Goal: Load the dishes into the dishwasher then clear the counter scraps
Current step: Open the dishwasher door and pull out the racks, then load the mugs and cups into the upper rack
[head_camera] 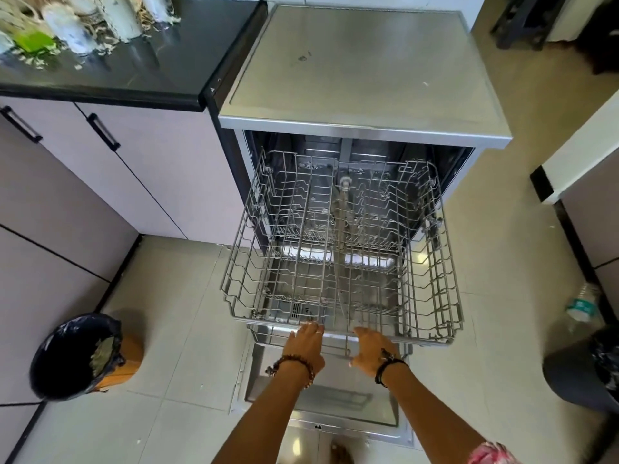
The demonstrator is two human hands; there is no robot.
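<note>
The dishwasher [365, 72] stands open with its door [321, 400] folded down. Its empty wire rack [445, 283] is pulled out over the door. My left hand [306, 346] and my right hand [370, 351] are side by side at the rack's front rail, fingers curled onto the wire. White dishes [72, 28] stand among pale scraps [33, 60] on the black counter [140, 72] at the far left.
A bin with a black liner [60, 356], holding some scraps, stands on the floor at the left. A dark bin [582, 373] and a plastic bottle [581, 304] are at the right. Cabinet doors [100, 182] run under the counter.
</note>
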